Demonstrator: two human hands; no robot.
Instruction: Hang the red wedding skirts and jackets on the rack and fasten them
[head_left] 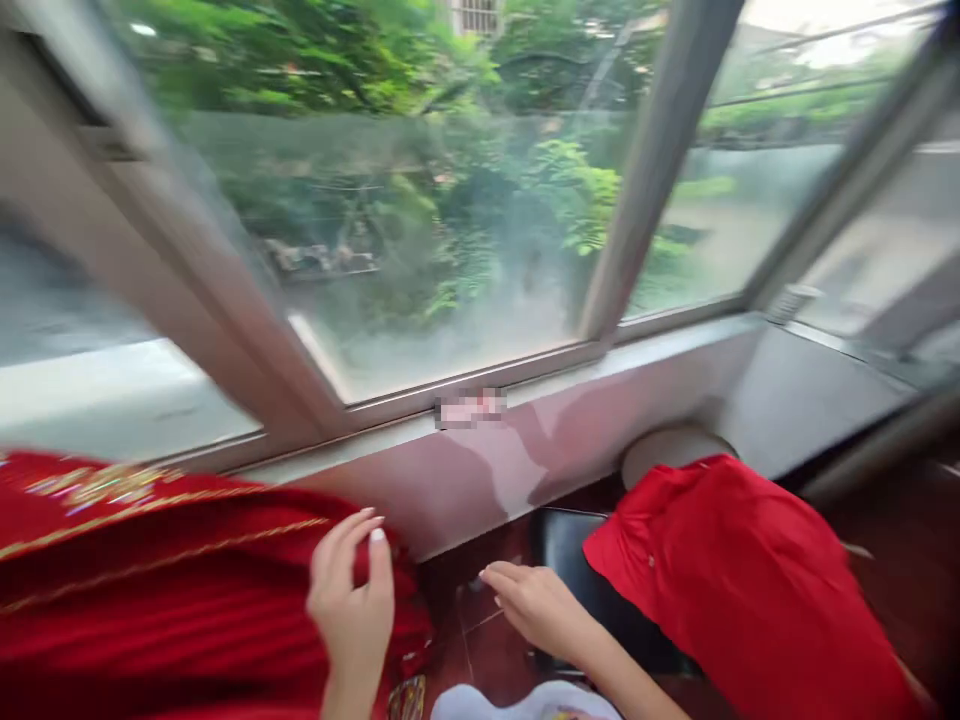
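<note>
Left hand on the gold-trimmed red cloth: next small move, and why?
Probably close the left hand on the edge of the gold-trimmed red cloth: it sits open at that edge, touching but seemingly not gripping. The right hand hovers open, apart from the cloth. Blur makes this tentative.

At back, window (450, 250) above sill (570, 420); at left, cloth (150, 590) under left hand (352, 600); right of it, right hand (536, 605) over floor (487, 650), before tablet (562, 545); farther right, garment (750, 580) on stool (671, 445), overlapping tablet.
</note>
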